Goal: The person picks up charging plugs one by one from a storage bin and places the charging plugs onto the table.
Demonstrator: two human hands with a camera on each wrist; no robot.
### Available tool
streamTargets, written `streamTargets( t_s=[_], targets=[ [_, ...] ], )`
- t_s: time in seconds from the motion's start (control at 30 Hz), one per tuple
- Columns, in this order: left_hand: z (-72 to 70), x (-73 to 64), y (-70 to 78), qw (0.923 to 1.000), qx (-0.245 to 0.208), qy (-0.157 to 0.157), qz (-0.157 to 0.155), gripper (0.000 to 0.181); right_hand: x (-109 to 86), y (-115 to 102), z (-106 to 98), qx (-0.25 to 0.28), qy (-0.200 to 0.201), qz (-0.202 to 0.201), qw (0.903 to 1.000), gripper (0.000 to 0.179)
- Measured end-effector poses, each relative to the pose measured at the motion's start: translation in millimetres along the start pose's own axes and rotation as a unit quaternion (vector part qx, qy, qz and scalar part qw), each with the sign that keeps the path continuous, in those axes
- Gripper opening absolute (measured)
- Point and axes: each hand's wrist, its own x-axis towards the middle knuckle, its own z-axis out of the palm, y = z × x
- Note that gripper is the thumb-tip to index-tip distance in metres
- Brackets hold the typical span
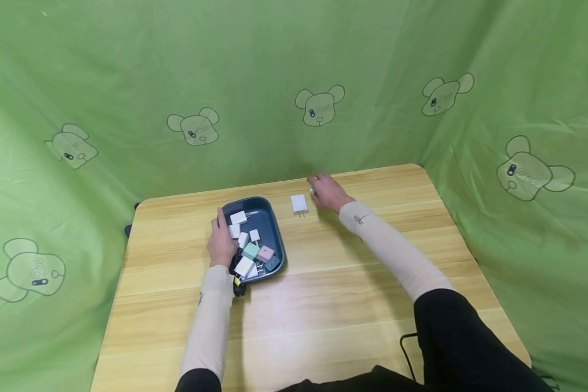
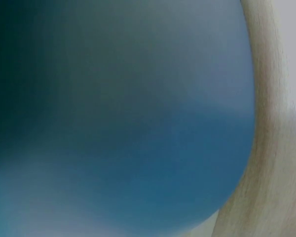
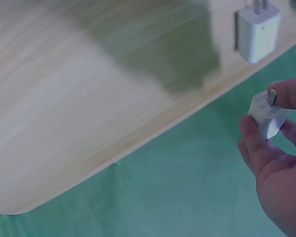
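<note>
My left hand [image 1: 221, 244] grips the left rim of a dark blue tray [image 1: 268, 228], whose wall [image 2: 153, 113] fills most of the left wrist view. Inside the tray lie several charger plugs, mostly white, with a mint green one [image 1: 250, 250] and a pink one [image 1: 265, 253]. At the table's far edge, my right hand [image 1: 329, 191] pinches a small white charger plug [image 3: 267, 113] between thumb and fingers. Just left of that hand in the head view, another white charger plug [image 1: 299, 203] lies on the table, prongs toward me.
The wooden table [image 1: 353, 305] has a green curtain [image 1: 255, 81] with bear faces around it. Something black with a yellow mark [image 1: 238, 282] shows at my left wrist, beside the tray. A black cable [image 1: 405, 354] hangs near the front right.
</note>
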Motion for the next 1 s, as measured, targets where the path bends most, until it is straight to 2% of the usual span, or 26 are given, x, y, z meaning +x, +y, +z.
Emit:
streamTargets(
  t_s=[0.17,0.5,0.63,1.0],
  targets=[
    [0.8,-0.4,0.3,1.0000,-0.002,-0.001,-0.001,0.114,-6.0,10,8,-0.019,-0.012,-0.007,0.9997,0.061],
    [0.5,-1.0,0.6,1.0000,0.000,0.001,0.002,0.114,-18.0,25,30,-0.021,-0.022,-0.001,0.9995,0.056],
    [-1.4,-1.2,0.7,1.0000,0.001,-0.003,0.001,0.114,-20.4,27,36,-0.021,-0.030,0.007,0.9993,0.057],
    [-0.8,0.0,-0.3,1.0000,0.004,-0.007,-0.002,0.113,-23.0,31,45,-0.042,-0.044,-0.003,0.9982,0.054]
  ],
)
